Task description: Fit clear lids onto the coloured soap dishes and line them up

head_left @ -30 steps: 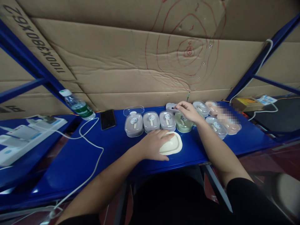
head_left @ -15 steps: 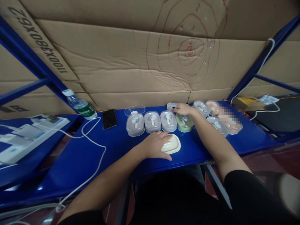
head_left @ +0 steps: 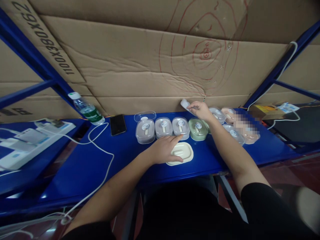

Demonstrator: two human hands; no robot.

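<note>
My left hand lies with spread fingers at the left side of a cream oval lid on the blue table, its fingers over the lid's edge. Farther back, my right hand pinches a pale grey lid, which is tilted up above the row of containers. Below that hand stands a green container with a clear cover. To its left are three greyish-purple containers, one at the left end, one in the middle and one beside the green one.
Grey and pink containers stand at the right. A clear cover lies behind the row. A phone, a bottle, a white cable and a power strip are leftward. Cardboard rises behind.
My right hand has lifted the pale grey lid up from the table behind the row. My left hand has shifted slightly left, uncovering more of the cream lid.
</note>
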